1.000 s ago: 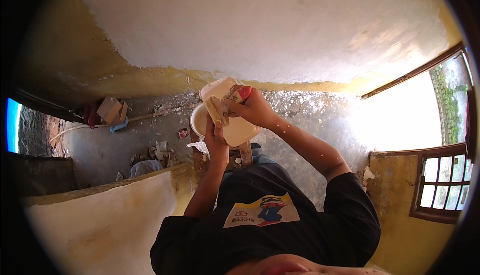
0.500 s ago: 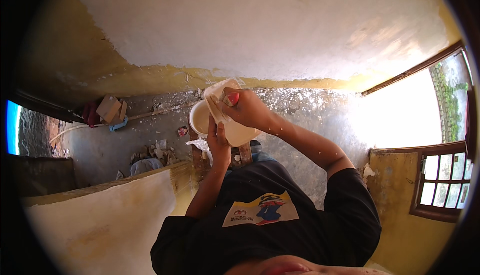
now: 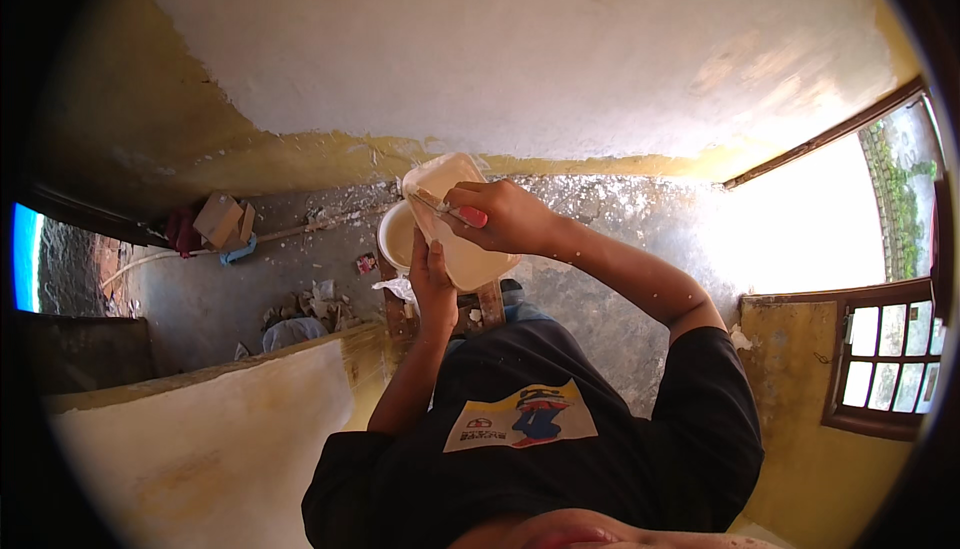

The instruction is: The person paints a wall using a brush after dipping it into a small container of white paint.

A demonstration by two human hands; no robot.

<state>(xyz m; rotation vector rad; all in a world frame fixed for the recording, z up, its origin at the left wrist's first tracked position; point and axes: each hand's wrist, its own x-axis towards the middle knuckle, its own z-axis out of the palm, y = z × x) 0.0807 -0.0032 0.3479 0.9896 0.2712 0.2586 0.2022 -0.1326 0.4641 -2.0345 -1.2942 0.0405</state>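
Observation:
My left hand (image 3: 433,284) grips the near left edge of a cream-coloured rectangular plastic tray (image 3: 478,267), thumb and fingers closed on its side. In my right hand (image 3: 515,217) is a putty knife (image 3: 470,216) with a red handle, held over the tray. Its blade lies by the tray's left rim; whether it touches is hard to tell. Pale paste seems to coat the blade. Just left of the tray, and partly hidden by it, a round white bucket (image 3: 394,241) holds a pale mix.
Beneath the bucket stands a wooden bench (image 3: 490,305). White splatter marks the concrete floor (image 3: 590,319). Ahead rises a partly whitened yellow wall (image 3: 500,59). At left lie a cardboard box (image 3: 217,219) and a rubble heap (image 3: 320,304), behind a low wall (image 3: 220,414). A window (image 3: 890,359) is at right.
My right hand has shifted slightly to the right and turned, so the putty knife now lies flatter with its blade toward the tray's left rim. The left hand stays nearly in place.

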